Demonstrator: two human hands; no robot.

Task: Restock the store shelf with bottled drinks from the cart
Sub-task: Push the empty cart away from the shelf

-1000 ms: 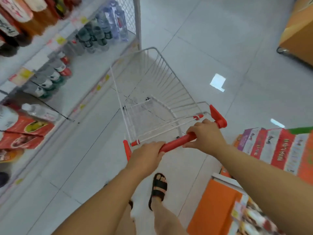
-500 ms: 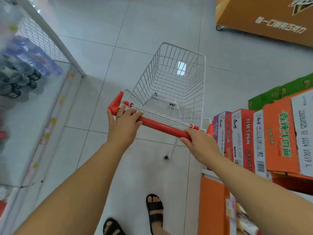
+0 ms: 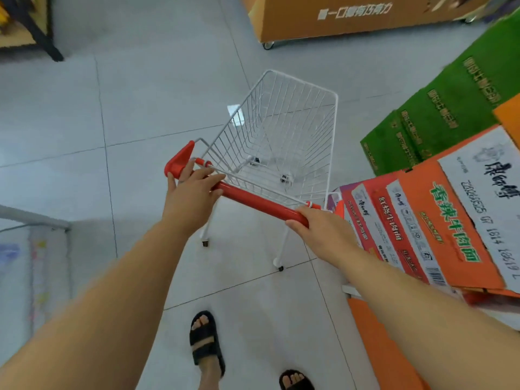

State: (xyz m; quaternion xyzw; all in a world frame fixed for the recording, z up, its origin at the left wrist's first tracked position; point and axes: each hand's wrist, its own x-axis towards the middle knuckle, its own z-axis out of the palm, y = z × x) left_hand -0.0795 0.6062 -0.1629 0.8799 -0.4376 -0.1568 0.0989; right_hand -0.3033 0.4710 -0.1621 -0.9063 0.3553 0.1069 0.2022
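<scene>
A white wire cart (image 3: 332, 142) stands in front of me on the tiled floor, its basket holding no bottles. Its red handle bar (image 3: 253, 201) runs from upper left to lower right. My left hand (image 3: 188, 198) grips the left end of the bar, and my right hand (image 3: 318, 232) grips the right end. The drink shelf (image 3: 36, 249) shows only as a blurred corner at the left edge; no bottles are in view.
Stacked orange, red and green cartons (image 3: 439, 215) crowd the right side, close to the cart's right end. A large brown box on casters (image 3: 351, 18) stands ahead. A dark stand (image 3: 36, 29) sits at the top left. My sandalled feet (image 3: 206, 342) are below.
The cart and my view have swung right, away from the shelf. The bottles on the shelf have left the view, and the cartons on the right are closer. Both hands stay on the handle.
</scene>
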